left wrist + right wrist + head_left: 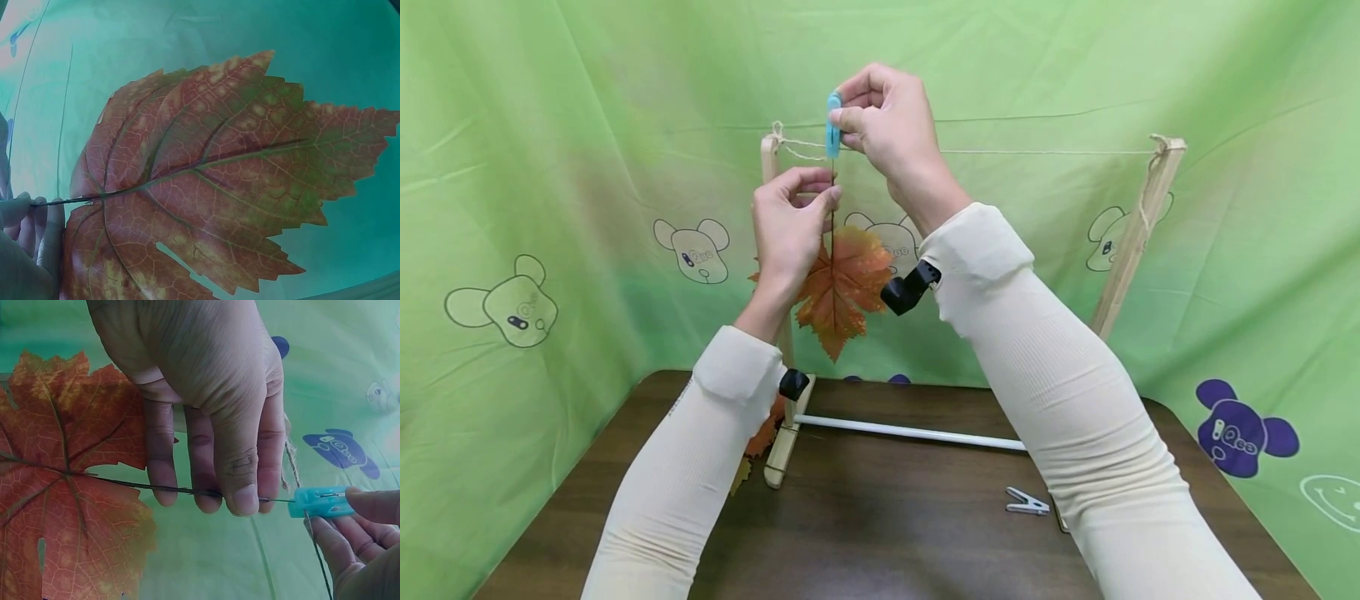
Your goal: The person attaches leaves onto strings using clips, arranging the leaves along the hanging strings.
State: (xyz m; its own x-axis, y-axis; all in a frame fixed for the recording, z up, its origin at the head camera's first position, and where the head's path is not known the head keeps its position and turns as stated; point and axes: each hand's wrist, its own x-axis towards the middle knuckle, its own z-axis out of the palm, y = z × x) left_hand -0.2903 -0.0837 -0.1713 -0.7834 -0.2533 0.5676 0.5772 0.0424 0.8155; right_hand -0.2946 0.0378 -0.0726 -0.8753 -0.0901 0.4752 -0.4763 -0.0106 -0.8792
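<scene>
An orange-red artificial maple leaf [841, 287] hangs by its thin dark stem, which my left hand [786, 218] pinches between thumb and fingers. Above it, my right hand [898, 125] holds a light blue clothespin [832, 133] upright at the string [1045, 152]. In the right wrist view, the stem's tip meets the lower end of the clothespin [312, 502], and the string [320, 556] passes right at that same end. The left wrist view shows the leaf's [206, 162] veined face large, with fingertips [22, 209] at its stem.
The string runs between two wooden posts [1127, 250], with a white rod [917, 432] low between them. On the brown table [880, 533] lies a pale clothespin [1027, 502]. More leaves [765, 433] lie by the left post's foot, partly behind my left sleeve. Green printed cloth hangs behind.
</scene>
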